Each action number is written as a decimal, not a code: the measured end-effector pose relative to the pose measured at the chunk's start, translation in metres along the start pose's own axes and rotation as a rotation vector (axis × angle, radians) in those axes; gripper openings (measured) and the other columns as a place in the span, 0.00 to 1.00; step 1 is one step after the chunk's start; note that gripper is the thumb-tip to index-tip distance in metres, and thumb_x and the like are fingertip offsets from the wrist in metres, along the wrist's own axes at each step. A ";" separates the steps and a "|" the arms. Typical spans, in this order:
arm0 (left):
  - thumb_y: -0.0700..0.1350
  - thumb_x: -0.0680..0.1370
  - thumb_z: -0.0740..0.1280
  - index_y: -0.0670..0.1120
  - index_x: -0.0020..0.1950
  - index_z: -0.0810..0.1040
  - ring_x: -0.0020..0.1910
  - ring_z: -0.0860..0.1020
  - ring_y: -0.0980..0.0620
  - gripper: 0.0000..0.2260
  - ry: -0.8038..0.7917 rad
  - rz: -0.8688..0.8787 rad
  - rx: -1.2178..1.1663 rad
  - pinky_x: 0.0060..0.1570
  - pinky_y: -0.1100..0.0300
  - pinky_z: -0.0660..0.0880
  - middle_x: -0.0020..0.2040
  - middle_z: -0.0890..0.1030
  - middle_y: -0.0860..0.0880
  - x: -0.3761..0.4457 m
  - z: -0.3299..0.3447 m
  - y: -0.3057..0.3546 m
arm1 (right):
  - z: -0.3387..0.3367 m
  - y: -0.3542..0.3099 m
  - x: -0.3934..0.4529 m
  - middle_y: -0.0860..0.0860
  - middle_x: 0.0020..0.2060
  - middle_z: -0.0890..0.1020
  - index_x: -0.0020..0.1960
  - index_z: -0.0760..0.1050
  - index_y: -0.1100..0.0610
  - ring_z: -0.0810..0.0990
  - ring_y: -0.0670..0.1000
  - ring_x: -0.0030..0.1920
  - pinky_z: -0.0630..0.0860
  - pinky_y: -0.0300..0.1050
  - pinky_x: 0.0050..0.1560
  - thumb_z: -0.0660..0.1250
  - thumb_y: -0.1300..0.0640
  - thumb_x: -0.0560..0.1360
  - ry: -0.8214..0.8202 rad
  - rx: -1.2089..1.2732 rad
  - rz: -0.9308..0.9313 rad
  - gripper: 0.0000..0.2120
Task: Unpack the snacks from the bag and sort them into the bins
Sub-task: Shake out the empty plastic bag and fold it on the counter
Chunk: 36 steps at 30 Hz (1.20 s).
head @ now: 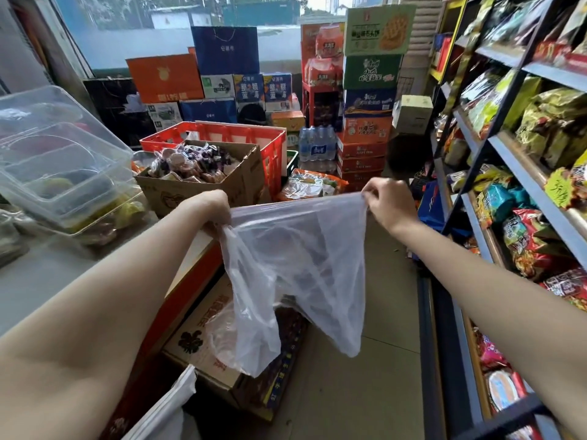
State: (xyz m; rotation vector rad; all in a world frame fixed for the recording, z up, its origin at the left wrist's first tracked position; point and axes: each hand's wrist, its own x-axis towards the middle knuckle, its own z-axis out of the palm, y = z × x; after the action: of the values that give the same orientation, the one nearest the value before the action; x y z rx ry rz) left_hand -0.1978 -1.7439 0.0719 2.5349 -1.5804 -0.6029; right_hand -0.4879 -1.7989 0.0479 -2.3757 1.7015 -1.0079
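A thin, see-through plastic bag (pixel 301 265) hangs stretched between my two hands at mid-frame, and it looks empty. My left hand (pixel 216 209) grips its left corner with curled fingers. My right hand (pixel 386 203) pinches the right corner. Clear plastic bins (pixel 60 160) with raised lids stand on the counter at the left, with coloured snacks dimly visible inside. A cardboard box of wrapped snacks (pixel 197 173) sits beyond my left hand.
A red crate (pixel 270 141) stands behind the cardboard box. Stacked cartons (pixel 368 100) and a water-bottle pack (pixel 317 144) fill the back. Shelves of snack packets (pixel 524 185) line the right side. Flattened cartons (pixel 222 344) lie on the floor below the bag.
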 end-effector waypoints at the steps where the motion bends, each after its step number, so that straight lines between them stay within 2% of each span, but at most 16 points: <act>1: 0.34 0.75 0.66 0.34 0.50 0.79 0.32 0.82 0.44 0.06 -0.073 -0.011 0.018 0.37 0.50 0.82 0.40 0.81 0.38 -0.002 0.002 -0.003 | -0.004 -0.004 0.006 0.60 0.46 0.83 0.50 0.80 0.63 0.81 0.59 0.47 0.73 0.44 0.44 0.63 0.62 0.77 0.072 0.015 0.005 0.08; 3: 0.34 0.75 0.66 0.35 0.48 0.79 0.26 0.80 0.48 0.05 -0.170 -0.027 0.053 0.30 0.56 0.81 0.36 0.80 0.40 -0.005 0.008 -0.005 | -0.009 -0.015 0.016 0.61 0.46 0.83 0.49 0.79 0.65 0.81 0.59 0.46 0.71 0.41 0.42 0.62 0.63 0.77 0.081 0.025 -0.031 0.08; 6: 0.35 0.75 0.66 0.35 0.48 0.78 0.24 0.79 0.49 0.05 -0.231 -0.027 -0.022 0.25 0.59 0.79 0.36 0.79 0.40 -0.006 0.014 -0.005 | -0.017 -0.027 0.027 0.61 0.43 0.82 0.47 0.76 0.63 0.82 0.53 0.36 0.78 0.39 0.34 0.61 0.65 0.77 -0.007 0.230 -0.006 0.05; 9: 0.36 0.77 0.64 0.36 0.46 0.76 0.20 0.77 0.52 0.03 -0.200 -0.024 -0.259 0.24 0.62 0.77 0.26 0.78 0.44 -0.006 0.012 -0.002 | -0.023 -0.025 0.032 0.59 0.42 0.82 0.47 0.72 0.60 0.83 0.54 0.40 0.82 0.47 0.43 0.63 0.66 0.76 0.027 0.457 0.083 0.03; 12: 0.38 0.80 0.57 0.39 0.38 0.72 0.18 0.75 0.55 0.11 -0.161 -0.021 -0.472 0.22 0.67 0.73 0.20 0.76 0.48 -0.009 0.009 0.004 | -0.027 -0.020 0.020 0.53 0.40 0.78 0.53 0.70 0.60 0.79 0.52 0.41 0.73 0.36 0.39 0.67 0.64 0.73 -0.118 0.266 0.003 0.10; 14: 0.39 0.81 0.54 0.40 0.38 0.71 0.18 0.76 0.55 0.13 -0.174 -0.014 -0.600 0.21 0.68 0.73 0.20 0.77 0.48 -0.013 0.008 0.010 | -0.019 -0.014 0.008 0.52 0.40 0.77 0.55 0.71 0.59 0.79 0.54 0.43 0.72 0.41 0.41 0.68 0.63 0.73 -0.248 0.071 -0.048 0.12; 16: 0.39 0.81 0.51 0.39 0.39 0.71 0.19 0.77 0.54 0.13 -0.201 -0.026 -0.705 0.21 0.67 0.73 0.22 0.78 0.46 -0.017 0.009 0.020 | -0.010 -0.012 -0.006 0.54 0.42 0.80 0.57 0.71 0.57 0.80 0.58 0.46 0.76 0.49 0.47 0.66 0.60 0.74 -0.323 -0.065 -0.069 0.12; 19: 0.39 0.79 0.49 0.39 0.43 0.68 0.22 0.79 0.51 0.11 -0.199 -0.063 -0.809 0.22 0.69 0.71 0.25 0.80 0.43 -0.017 0.010 0.034 | -0.002 -0.015 -0.024 0.59 0.42 0.81 0.64 0.65 0.56 0.81 0.60 0.42 0.77 0.55 0.46 0.63 0.59 0.77 -0.449 -0.096 -0.187 0.17; 21: 0.39 0.78 0.47 0.36 0.41 0.69 0.21 0.79 0.51 0.14 -0.161 -0.091 -0.916 0.22 0.70 0.70 0.24 0.79 0.42 -0.013 0.008 0.037 | -0.003 -0.022 -0.035 0.57 0.39 0.79 0.62 0.66 0.55 0.78 0.57 0.38 0.76 0.52 0.42 0.60 0.60 0.79 -0.531 -0.152 -0.329 0.12; 23: 0.39 0.79 0.46 0.34 0.39 0.70 0.21 0.78 0.51 0.17 -0.127 -0.098 -1.020 0.27 0.67 0.73 0.25 0.79 0.41 -0.009 0.008 0.038 | -0.003 -0.028 -0.041 0.54 0.41 0.79 0.51 0.73 0.53 0.77 0.55 0.40 0.75 0.49 0.42 0.60 0.61 0.78 -0.598 -0.157 -0.375 0.06; 25: 0.38 0.79 0.44 0.33 0.38 0.70 0.21 0.78 0.50 0.19 -0.103 -0.087 -1.111 0.36 0.63 0.76 0.25 0.79 0.40 -0.012 0.008 0.042 | -0.004 -0.036 -0.043 0.50 0.45 0.79 0.44 0.78 0.50 0.77 0.52 0.46 0.73 0.46 0.45 0.61 0.59 0.77 -0.667 -0.077 -0.293 0.09; 27: 0.38 0.79 0.43 0.34 0.38 0.69 0.20 0.78 0.50 0.19 -0.073 -0.082 -1.167 0.32 0.63 0.77 0.24 0.78 0.39 -0.015 0.006 0.046 | -0.004 -0.042 -0.039 0.50 0.49 0.80 0.49 0.81 0.54 0.77 0.51 0.50 0.71 0.43 0.47 0.65 0.50 0.76 -0.737 0.079 -0.164 0.09; 29: 0.40 0.80 0.43 0.33 0.40 0.67 0.19 0.77 0.50 0.18 -0.048 -0.078 -1.197 0.24 0.65 0.75 0.23 0.78 0.39 -0.018 0.004 0.049 | -0.004 -0.051 -0.035 0.55 0.51 0.82 0.54 0.80 0.61 0.78 0.54 0.52 0.74 0.48 0.51 0.65 0.38 0.72 -0.771 0.185 -0.040 0.27; 31: 0.40 0.81 0.44 0.34 0.47 0.66 0.19 0.77 0.49 0.15 -0.024 -0.077 -1.256 0.22 0.64 0.76 0.23 0.77 0.38 -0.020 0.002 0.050 | 0.003 -0.057 -0.033 0.59 0.51 0.82 0.54 0.79 0.65 0.79 0.56 0.53 0.75 0.54 0.57 0.63 0.32 0.69 -0.723 0.190 0.001 0.35; 34: 0.39 0.81 0.45 0.34 0.58 0.65 0.20 0.78 0.48 0.14 0.005 -0.073 -1.355 0.21 0.63 0.75 0.23 0.77 0.38 -0.022 0.003 0.051 | 0.016 -0.071 -0.034 0.55 0.49 0.83 0.51 0.79 0.64 0.79 0.54 0.51 0.74 0.51 0.53 0.62 0.31 0.69 -0.717 0.130 0.004 0.35; 36: 0.38 0.81 0.45 0.29 0.63 0.64 0.20 0.78 0.48 0.18 0.016 -0.072 -1.369 0.20 0.63 0.75 0.23 0.78 0.37 -0.021 0.002 0.050 | 0.019 -0.080 -0.032 0.56 0.52 0.80 0.51 0.77 0.61 0.77 0.55 0.53 0.71 0.46 0.51 0.58 0.31 0.72 -0.782 0.284 0.100 0.32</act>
State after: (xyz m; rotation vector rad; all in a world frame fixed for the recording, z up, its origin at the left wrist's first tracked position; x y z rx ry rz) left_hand -0.2489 -1.7480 0.0897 1.4907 -0.5845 -1.1221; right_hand -0.4168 -1.7461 0.0495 -2.0571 1.2552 -0.2080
